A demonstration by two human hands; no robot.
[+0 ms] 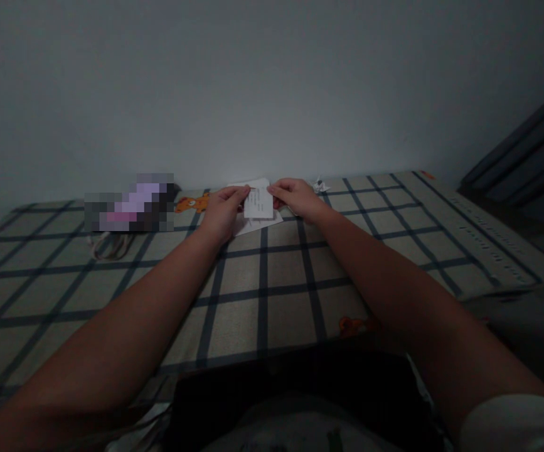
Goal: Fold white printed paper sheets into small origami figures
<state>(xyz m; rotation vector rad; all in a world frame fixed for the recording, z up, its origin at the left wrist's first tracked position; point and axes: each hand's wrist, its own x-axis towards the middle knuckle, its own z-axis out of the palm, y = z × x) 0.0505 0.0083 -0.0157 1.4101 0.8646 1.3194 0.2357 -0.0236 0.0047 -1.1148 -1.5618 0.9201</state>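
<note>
Between my two hands a small white sheet of paper [259,204] with lines of print is held up near the far side of the checked cloth. My left hand [227,210] pinches its left edge between thumb and fingers. At its upper right edge, my right hand [297,196] is closed in a pinch too. Beneath and behind it lie more white papers [253,227], partly covered by the hands. Something small and reddish shows under my right fingers, too hidden to name.
A checked cloth [238,314] covers the surface up to the wall [272,88]. On the left lies a blurred-out purple and dark object [135,204] with a looped pale cord [112,248]. A crumpled white piece [320,185] sits beyond my right hand. Dark fabric [526,150] hangs at right.
</note>
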